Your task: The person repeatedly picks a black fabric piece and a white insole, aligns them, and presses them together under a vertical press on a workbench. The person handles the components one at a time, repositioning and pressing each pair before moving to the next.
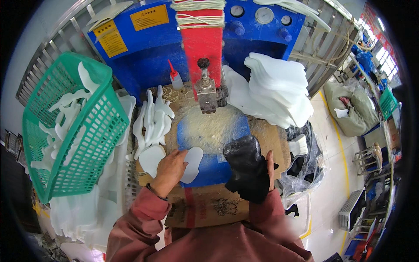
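As hands touch pad, black upper, seemingly

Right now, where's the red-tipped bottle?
In the head view, the bottle is upper left of centre, left of the red column, just beyond the long white pieces.

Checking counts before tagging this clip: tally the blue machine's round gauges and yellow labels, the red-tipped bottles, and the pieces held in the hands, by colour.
Round gauges: 3
Yellow labels: 2
Red-tipped bottle: 1
Flat white piece, left hand: 1
Black piece, right hand: 1
Total: 8
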A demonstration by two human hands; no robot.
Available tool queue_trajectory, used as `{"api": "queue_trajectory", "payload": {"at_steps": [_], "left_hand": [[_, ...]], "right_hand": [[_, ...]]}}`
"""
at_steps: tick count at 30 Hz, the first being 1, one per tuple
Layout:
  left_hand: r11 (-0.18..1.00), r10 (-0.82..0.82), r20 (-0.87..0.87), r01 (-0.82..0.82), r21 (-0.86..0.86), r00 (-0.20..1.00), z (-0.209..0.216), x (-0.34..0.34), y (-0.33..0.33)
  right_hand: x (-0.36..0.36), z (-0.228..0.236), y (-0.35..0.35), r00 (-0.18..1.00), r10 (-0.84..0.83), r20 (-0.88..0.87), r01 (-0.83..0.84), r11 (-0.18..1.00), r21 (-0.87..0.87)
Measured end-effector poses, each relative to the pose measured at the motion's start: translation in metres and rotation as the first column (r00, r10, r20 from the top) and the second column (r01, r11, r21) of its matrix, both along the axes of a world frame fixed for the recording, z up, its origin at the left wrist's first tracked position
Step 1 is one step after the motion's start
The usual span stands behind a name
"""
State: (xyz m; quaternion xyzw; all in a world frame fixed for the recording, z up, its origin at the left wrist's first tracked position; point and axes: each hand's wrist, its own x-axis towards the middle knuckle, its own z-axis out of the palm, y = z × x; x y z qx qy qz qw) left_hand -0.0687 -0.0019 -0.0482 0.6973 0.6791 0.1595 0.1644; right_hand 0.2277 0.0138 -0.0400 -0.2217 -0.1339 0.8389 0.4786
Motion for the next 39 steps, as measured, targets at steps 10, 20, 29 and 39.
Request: {"api": "queue_trajectory", "payload": {"at_steps": [10, 20, 29, 39], "left_hand": [[0.969, 0.114, -0.243, -0.162, -0.187, 0.963, -0.017, -0.011, -0.024], [0.97, 0.078, -0.291, -0.14, -0.199, 0.953, -0.036, -0.003, -0.007], [0.954, 0.139, -0.258, -0.199, -0.226, 0.956, -0.037, -0.007, -0.005], [0.993, 0.108, 0.633, -0.047, -0.113, 0.767, 0.065, 0.031, -0.092]], "right_hand": [[0.004, -0.03, -0.011, 0.996, 0.085, 0.002, -0.085, 0.995, -0.047], [0.014, -0.062, -0.019, 0.994, 0.041, -0.101, -0.041, 0.999, 0.002], [0.016, -0.061, -0.022, 0.996, 0.037, -0.077, -0.041, 0.998, -0.048], [0.016, -0.043, -0.015, 0.989, 0.028, -0.145, -0.026, 1.0, 0.013]]}}
